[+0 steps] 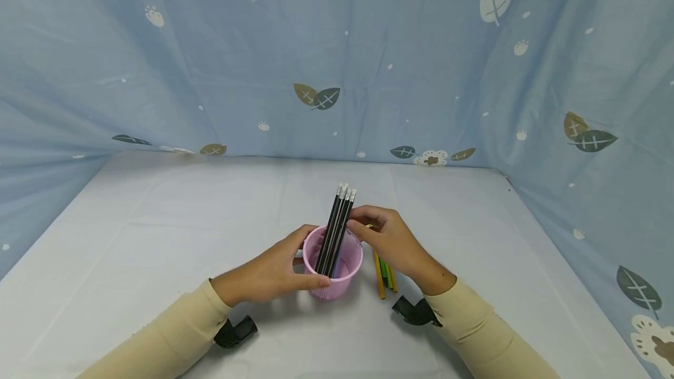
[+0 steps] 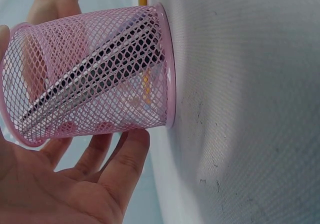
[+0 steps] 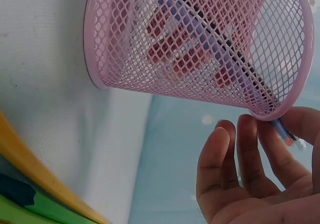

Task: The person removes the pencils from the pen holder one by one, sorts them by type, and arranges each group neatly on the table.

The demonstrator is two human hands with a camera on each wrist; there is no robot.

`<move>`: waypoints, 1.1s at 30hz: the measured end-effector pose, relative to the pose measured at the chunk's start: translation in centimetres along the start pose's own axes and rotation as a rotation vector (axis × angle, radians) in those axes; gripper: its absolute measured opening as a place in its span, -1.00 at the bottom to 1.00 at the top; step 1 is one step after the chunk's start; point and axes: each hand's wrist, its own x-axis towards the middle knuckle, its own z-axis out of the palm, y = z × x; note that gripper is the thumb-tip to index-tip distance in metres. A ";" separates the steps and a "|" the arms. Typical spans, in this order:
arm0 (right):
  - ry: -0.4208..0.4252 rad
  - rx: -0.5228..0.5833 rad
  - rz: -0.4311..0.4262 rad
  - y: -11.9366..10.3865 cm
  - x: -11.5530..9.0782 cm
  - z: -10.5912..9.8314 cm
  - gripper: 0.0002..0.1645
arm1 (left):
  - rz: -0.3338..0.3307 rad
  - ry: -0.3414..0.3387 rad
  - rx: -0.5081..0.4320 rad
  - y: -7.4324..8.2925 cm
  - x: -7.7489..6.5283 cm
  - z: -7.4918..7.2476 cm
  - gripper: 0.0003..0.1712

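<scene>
A pink mesh pen cup (image 1: 347, 278) stands on the table, gripped from its left side by my left hand (image 1: 274, 268); the thumb lies along the near rim and the fingers go round behind. Several black pencils (image 1: 333, 235) with white erasers lean inside it, eraser ends up. Beside them in the cup is a slim purple pencil (image 3: 227, 59) with a reddish end. At the right rim, my right hand (image 1: 387, 238) has thumb and fingertips about the purple pencil's upper end, appearing to pinch it; the head view partly hides this contact.
Yellow and green pencils (image 1: 380, 276) lie on the white tabletop (image 1: 184, 215) just right of the cup, partly under my right hand. Dark wrist mounts (image 1: 416, 310) hang below both cuffs. A blue leaf-patterned curtain (image 1: 221, 45) borders the table at the back and sides.
</scene>
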 end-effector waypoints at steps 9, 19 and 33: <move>0.008 0.006 -0.020 -0.1 -0.1 0.1 -0.79 | 0.007 0.008 0.013 0.0 0.0 0.0 -0.12; 0.039 0.010 -0.012 -0.5 -0.2 -0.4 -0.81 | -0.002 0.007 0.019 -0.1 0.0 0.1 -0.10; 0.106 0.119 -0.145 -2.1 -1.0 -2.9 -0.85 | -0.021 0.013 0.032 0.0 0.0 0.1 -0.07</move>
